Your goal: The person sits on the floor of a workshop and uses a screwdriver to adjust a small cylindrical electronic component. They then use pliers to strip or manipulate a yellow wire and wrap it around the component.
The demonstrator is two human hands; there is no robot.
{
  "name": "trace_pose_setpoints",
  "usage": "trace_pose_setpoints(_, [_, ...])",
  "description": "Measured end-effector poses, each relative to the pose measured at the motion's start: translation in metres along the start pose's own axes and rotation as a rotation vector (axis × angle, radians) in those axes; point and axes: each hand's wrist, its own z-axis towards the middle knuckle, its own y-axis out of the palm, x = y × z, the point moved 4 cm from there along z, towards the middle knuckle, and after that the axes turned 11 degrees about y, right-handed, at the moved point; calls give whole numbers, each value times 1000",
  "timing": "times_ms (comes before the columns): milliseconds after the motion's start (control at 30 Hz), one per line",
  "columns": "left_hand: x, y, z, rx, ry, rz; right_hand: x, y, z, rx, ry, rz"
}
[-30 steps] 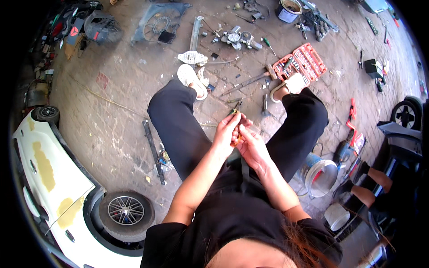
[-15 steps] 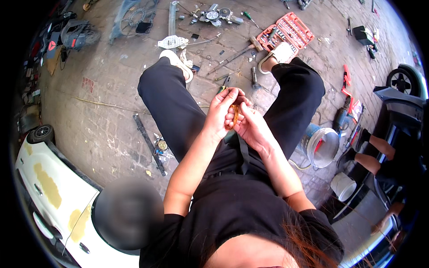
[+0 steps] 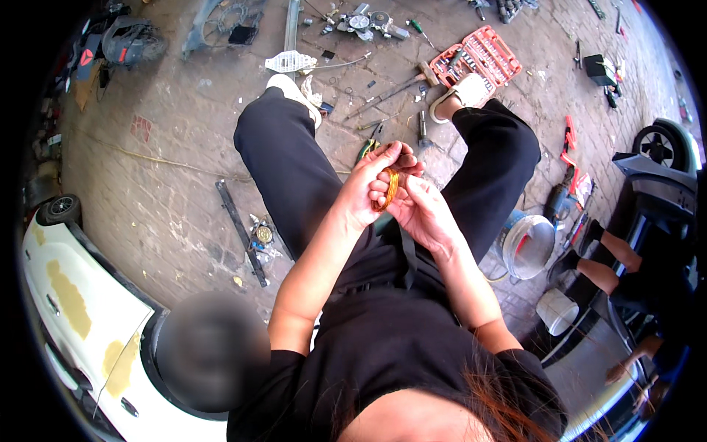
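Observation:
A small coil of copper-coloured wire (image 3: 390, 190) is held between my hands, over the gap between my knees. My left hand (image 3: 366, 186) has its fingers curled round the coil, with thumb and forefinger pressed together above it. Against the coil's other side, my right hand (image 3: 426, 212) is closed, its thumb bent over the fingers. The right fingertips are partly hidden behind the coil and the left hand. Just beyond my left hand lie pliers with green and yellow handles (image 3: 364, 152), partly covered by that hand.
On the paving ahead are a hammer (image 3: 427, 74), an open orange socket case (image 3: 508, 62) and a window-regulator motor (image 3: 359, 23). A bucket (image 3: 529, 247) stands right of my knee. A white car (image 3: 96, 295) is at left; another person's legs (image 3: 600, 272) show at right.
My view has shifted slightly. The coil shows more fully between my fingers, and more of the pliers is visible. Both hands stay closed in nearly the same place.

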Motion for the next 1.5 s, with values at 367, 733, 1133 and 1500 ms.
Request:
trace_pose_setpoints(367, [7, 7, 2, -40, 86, 130, 0, -10, 10, 81, -8, 29])
trace_pose_setpoints(733, [36, -23, 14, -359, 471, 1070, -37, -54, 7, 428, 127, -417])
trace_pose_setpoints(1133, [48, 10, 3, -639, 928, 1665, -37, -47, 17, 291, 171, -462])
trace_pose_setpoints(1500, [46, 5, 7, -515, 982, 1594, -40, -25, 10, 259, 132, -382])
